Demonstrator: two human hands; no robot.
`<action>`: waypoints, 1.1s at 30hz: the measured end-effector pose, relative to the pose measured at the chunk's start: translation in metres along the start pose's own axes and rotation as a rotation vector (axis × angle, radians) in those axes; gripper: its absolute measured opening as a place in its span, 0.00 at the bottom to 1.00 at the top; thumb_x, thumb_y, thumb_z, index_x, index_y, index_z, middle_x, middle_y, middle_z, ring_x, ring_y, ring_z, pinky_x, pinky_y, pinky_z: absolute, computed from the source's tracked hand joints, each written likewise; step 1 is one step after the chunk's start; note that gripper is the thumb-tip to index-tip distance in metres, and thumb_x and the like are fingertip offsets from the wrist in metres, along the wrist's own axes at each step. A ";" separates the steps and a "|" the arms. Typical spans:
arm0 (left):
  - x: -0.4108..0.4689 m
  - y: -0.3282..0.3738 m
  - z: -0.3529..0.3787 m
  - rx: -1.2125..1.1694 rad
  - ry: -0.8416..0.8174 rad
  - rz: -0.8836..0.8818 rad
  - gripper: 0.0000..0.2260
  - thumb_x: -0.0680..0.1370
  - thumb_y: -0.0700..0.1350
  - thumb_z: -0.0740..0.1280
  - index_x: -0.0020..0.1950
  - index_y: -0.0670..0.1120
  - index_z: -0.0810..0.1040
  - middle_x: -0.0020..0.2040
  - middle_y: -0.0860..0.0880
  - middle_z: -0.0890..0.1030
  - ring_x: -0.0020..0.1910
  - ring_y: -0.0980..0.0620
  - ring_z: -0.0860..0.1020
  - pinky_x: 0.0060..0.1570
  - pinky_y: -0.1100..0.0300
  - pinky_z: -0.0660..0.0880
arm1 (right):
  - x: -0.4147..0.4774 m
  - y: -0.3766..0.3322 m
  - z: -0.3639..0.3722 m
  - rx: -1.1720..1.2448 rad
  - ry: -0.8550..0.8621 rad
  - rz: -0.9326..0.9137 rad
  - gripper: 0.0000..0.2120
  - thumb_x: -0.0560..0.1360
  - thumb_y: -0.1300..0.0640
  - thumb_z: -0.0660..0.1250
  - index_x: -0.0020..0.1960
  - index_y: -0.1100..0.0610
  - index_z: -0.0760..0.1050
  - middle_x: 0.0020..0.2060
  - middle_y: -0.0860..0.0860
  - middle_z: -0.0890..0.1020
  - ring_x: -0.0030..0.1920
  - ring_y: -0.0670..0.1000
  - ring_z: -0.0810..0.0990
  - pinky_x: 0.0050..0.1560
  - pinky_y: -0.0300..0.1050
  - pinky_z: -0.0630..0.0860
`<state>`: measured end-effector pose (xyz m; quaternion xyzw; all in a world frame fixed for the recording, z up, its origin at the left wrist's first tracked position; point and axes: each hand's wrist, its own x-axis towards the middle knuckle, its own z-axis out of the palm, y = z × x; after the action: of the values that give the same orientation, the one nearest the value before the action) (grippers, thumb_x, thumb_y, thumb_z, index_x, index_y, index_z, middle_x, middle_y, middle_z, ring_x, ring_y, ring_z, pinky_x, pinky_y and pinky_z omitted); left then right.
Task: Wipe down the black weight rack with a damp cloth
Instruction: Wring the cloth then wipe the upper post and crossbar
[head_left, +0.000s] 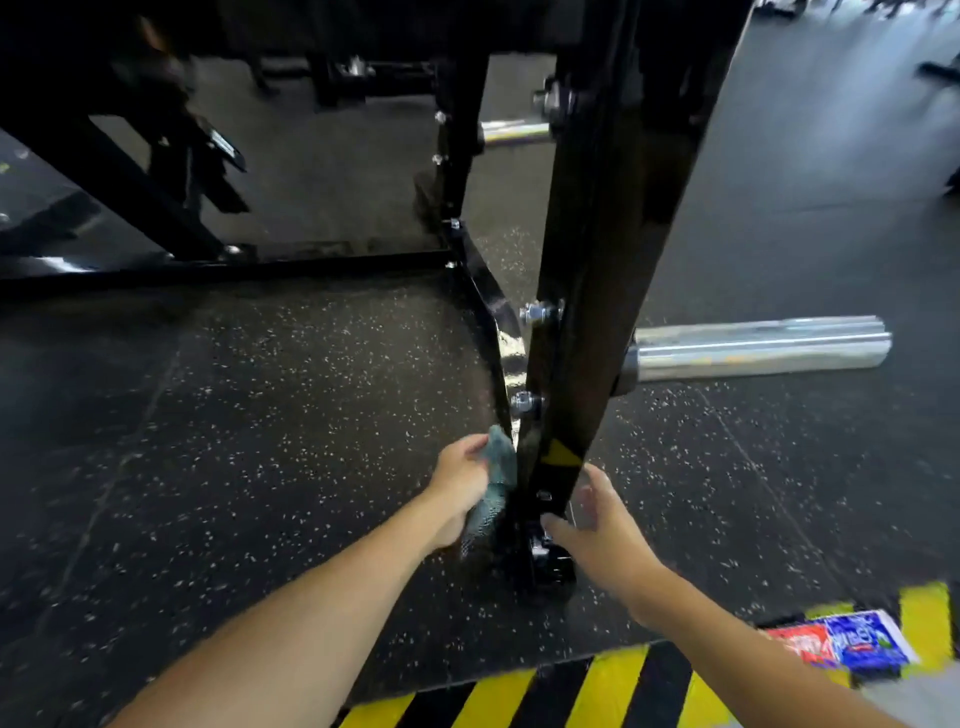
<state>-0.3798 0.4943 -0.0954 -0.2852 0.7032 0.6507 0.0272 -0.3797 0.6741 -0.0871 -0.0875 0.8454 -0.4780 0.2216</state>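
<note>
Rack (587, 291) was of glossy black steel, and its foot stood on the floor (260, 415) just past a strip (519, 691) of yellow and black diagonal stripes. On that strip, to the right, lay a flat red and blue packet (841, 644); its white print was too blurred to read.

The left hand (462, 488) had its fingers curled round a grey-blue cloth (496, 467), soft and bunched, and pressed it against the left face of the rack's near upright, low down. The right hand (602, 535) lay slack beside the upright's right face, fingers loosely spread, holding nothing, its thumb at the post's lower edge; blur hid whether it touched.

A yellow triangular label (561, 454) sat on the upright between the hands. Above it, silver bolts (535, 312) with nuts joined the upright to a shiny angled brace. A round chrome peg (753, 348) stuck out to the right. The floor was black rubber flecked with white. Farther off, a flat black bar (234, 270) ran leftward along it.
</note>
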 end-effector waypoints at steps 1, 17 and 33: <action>0.012 -0.005 0.007 0.058 -0.067 0.059 0.19 0.82 0.31 0.54 0.62 0.48 0.79 0.59 0.46 0.82 0.55 0.47 0.81 0.55 0.59 0.77 | 0.008 0.007 0.008 0.015 0.013 -0.041 0.26 0.73 0.51 0.73 0.63 0.36 0.63 0.60 0.44 0.74 0.63 0.47 0.73 0.57 0.42 0.72; 0.077 -0.018 0.013 0.766 -0.344 0.470 0.13 0.79 0.34 0.57 0.52 0.41 0.81 0.49 0.46 0.74 0.56 0.46 0.70 0.60 0.51 0.71 | 0.033 0.032 0.040 -0.052 0.293 -0.257 0.28 0.76 0.54 0.71 0.55 0.28 0.57 0.57 0.49 0.74 0.60 0.51 0.75 0.55 0.53 0.75; 0.029 -0.119 0.016 1.141 -0.251 0.472 0.22 0.77 0.34 0.66 0.71 0.43 0.73 0.72 0.46 0.63 0.65 0.41 0.66 0.69 0.54 0.65 | 0.024 0.038 0.025 0.006 0.144 -0.088 0.13 0.82 0.53 0.62 0.65 0.49 0.66 0.54 0.46 0.78 0.56 0.48 0.77 0.51 0.42 0.69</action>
<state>-0.3576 0.5002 -0.2164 0.0157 0.9751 0.1901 0.1132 -0.3873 0.6665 -0.1378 -0.0893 0.8530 -0.4951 0.1391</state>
